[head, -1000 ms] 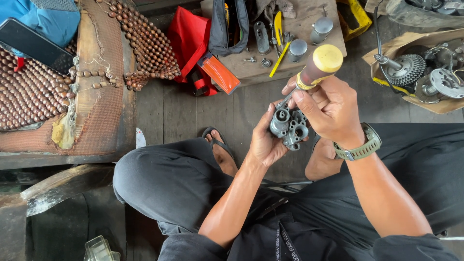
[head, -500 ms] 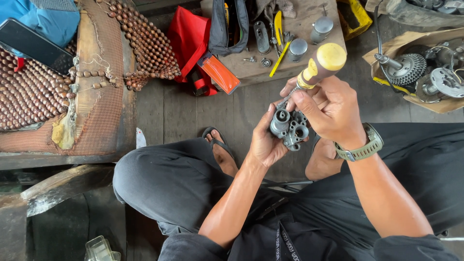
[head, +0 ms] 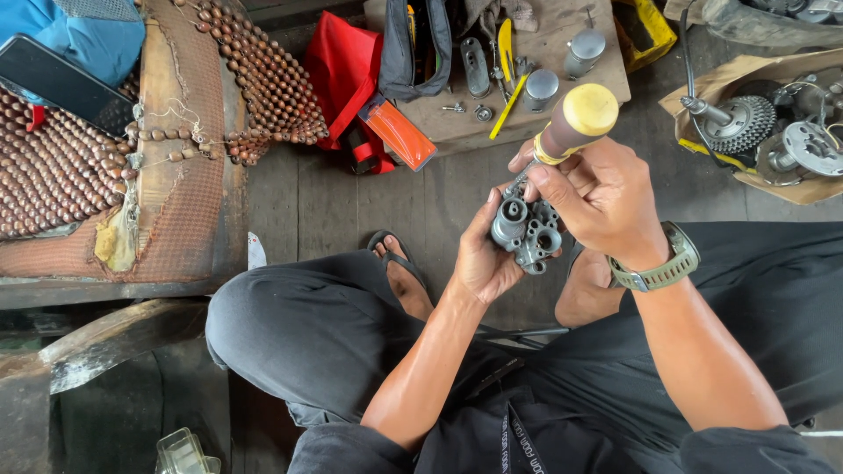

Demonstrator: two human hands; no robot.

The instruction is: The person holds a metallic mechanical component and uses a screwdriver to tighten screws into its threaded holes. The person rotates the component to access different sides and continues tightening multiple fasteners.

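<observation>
A: Dark plank floor (head: 351,211), beaded mat (head: 53,175) off to one side, tools on a board (head: 562,79) up top.

B: Yep — the left hand (head: 479,259) cups a grey metal part (head: 525,230) above the knees, fingers wrapped round it.

A: And the right hand (head: 606,197)?

B: Closed on a screwdriver (head: 571,123) — yellow-capped handle up, tip down at the part.

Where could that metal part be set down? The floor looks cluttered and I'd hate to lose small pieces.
The bare plank floor between the beaded mat, the red bag and the knee is free. The board ahead is crowded with tools and caps; the cardboard to the right is full of gears.
</observation>
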